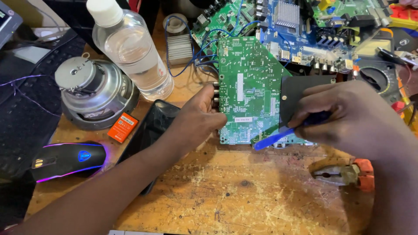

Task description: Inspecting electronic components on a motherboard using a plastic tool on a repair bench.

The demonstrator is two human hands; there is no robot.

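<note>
Scarred wooden bench — green board, pliers, mouse, 1 bottle.

The workbench is bare wood — rough, scratched and stained. The green circuit board looks matt, with a flat black sheet over one corner. The blue pry tool is smooth plastic, the water bottle clear glossy plastic (white cap). The speaker magnet is bright metal — the computer mouse glossy black plastic.
</note>
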